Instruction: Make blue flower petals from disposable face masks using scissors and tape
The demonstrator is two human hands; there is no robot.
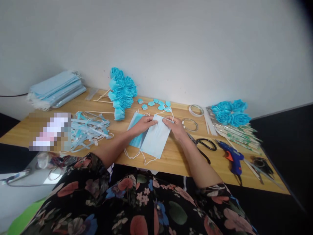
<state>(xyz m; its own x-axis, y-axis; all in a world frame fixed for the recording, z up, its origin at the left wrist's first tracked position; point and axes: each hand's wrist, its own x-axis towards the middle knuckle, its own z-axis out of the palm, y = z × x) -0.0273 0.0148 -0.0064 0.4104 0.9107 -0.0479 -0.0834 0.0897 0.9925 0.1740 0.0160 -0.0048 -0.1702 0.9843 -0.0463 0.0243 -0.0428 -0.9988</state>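
A light blue face mask lies on the wooden table, white side up, with another blue mask partly under it. My left hand pinches the top edge of the upper mask. My right hand grips the same edge at its right corner, near the ear loop. Both hands have their fingers closed on the mask. White ear loops trail toward the table's front edge.
A stack of masks sits far left, cut strips beside it. Blue flower bunches, small blue pieces, tape rolls, scissors, a blue glue gun and wooden sticks lie around.
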